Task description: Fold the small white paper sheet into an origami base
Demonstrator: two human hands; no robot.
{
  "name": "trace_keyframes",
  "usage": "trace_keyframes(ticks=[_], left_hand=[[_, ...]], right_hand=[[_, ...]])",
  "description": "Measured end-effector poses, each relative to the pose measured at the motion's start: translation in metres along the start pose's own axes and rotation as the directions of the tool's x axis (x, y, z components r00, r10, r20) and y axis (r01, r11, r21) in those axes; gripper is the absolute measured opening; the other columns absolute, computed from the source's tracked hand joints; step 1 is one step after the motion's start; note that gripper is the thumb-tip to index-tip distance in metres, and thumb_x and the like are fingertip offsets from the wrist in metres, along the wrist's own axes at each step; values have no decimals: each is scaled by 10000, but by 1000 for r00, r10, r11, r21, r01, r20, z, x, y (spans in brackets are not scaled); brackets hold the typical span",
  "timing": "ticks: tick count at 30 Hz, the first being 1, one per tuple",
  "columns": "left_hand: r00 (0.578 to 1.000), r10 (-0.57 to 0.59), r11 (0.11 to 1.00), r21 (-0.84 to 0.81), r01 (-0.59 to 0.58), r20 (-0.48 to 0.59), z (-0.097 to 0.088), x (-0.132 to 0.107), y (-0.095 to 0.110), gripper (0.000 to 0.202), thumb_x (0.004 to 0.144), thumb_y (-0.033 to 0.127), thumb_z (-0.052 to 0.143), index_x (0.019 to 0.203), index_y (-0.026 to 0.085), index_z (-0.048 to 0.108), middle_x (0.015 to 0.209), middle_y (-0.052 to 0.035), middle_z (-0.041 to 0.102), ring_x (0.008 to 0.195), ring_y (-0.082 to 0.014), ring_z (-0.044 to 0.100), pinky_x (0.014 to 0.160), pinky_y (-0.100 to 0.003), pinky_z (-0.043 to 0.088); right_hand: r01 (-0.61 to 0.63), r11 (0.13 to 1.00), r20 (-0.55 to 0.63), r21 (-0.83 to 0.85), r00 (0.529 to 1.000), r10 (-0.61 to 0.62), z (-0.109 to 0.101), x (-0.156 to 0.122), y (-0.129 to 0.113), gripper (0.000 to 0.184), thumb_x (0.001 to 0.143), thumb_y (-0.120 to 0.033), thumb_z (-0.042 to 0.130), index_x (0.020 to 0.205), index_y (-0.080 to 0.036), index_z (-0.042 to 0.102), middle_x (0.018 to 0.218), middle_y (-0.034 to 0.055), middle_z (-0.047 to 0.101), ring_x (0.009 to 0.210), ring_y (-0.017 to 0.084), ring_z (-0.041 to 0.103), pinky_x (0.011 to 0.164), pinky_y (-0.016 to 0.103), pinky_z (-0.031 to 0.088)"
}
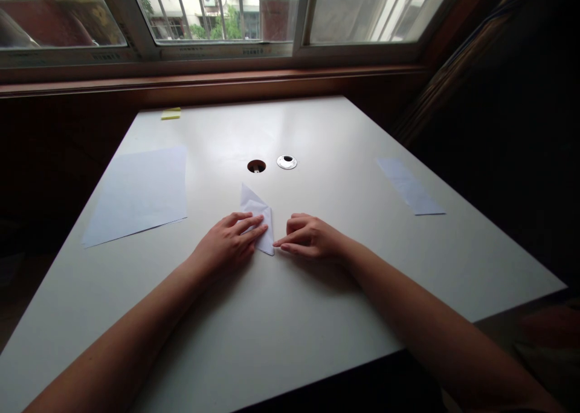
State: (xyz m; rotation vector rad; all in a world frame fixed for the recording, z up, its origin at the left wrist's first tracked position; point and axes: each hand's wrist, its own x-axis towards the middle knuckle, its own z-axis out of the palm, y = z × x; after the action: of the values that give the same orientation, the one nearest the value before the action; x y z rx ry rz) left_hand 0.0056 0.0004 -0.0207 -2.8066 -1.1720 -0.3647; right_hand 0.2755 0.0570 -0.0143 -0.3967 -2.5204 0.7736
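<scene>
A small folded piece of white paper [257,212], pointed at its far end, lies on the white table [290,316] in front of me. My left hand [229,243] rests flat on its near left part, fingers stretched out and pressing it down. My right hand [308,237] sits just to the right of the paper. Its index finger points left and touches the paper's near corner, while the other fingers are curled under.
A stack of white sheets [138,194] lies at the left. A narrow paper strip [410,186] lies at the right. A cable hole [256,166] and its round cap [287,162] sit beyond the folded paper. A yellow sticky-note pad [171,114] lies far left, under the window.
</scene>
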Motion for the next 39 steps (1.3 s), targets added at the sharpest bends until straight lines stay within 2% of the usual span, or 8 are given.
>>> trace_keyframes(ticks=[5,12,19,31,39], left_hand=[[1000,2,1000,5,-2,-2,0,0,0,477,934,231,506,1410,202,522,1442,-79,541,1319,-274,485,1105,-460,442],[1000,0,1000,13,0,6,0,0,0,479,946,238,489,1424,200,504,1451,-79,531,1324,-272,484,1109,-455,436],[1000,6,1000,27,-7,16,1,-1,0,476,957,243,468,1429,182,496,1460,-84,520,1329,-278,476,1114,-459,430],[1000,-2,999,38,1,21,-2,0,1,484,947,228,479,1428,181,501,1468,-78,513,1318,-275,485,1120,-449,428],[1000,-2,999,34,1,20,-3,0,2,476,946,227,479,1418,180,512,1468,-78,513,1314,-272,492,1120,-441,429]], right_hand=[[11,997,8,-77,1000,-11,0,1,-3,247,959,-353,580,1041,-232,779,741,29,565,699,132,511,748,301,434],[37,995,35,-96,999,-33,-2,3,-7,215,938,-332,612,1034,-241,782,735,28,577,693,130,506,754,307,422],[30,997,14,-75,999,-29,-1,2,-6,216,939,-321,607,1011,-221,785,693,17,556,657,124,493,727,300,426],[26,999,61,-33,998,-24,-3,3,-8,210,927,-320,622,1007,-222,790,702,29,581,670,131,504,734,307,427],[21,999,28,-33,999,-20,-1,1,-5,229,941,-315,594,990,-207,789,675,24,558,647,131,502,716,306,434]])
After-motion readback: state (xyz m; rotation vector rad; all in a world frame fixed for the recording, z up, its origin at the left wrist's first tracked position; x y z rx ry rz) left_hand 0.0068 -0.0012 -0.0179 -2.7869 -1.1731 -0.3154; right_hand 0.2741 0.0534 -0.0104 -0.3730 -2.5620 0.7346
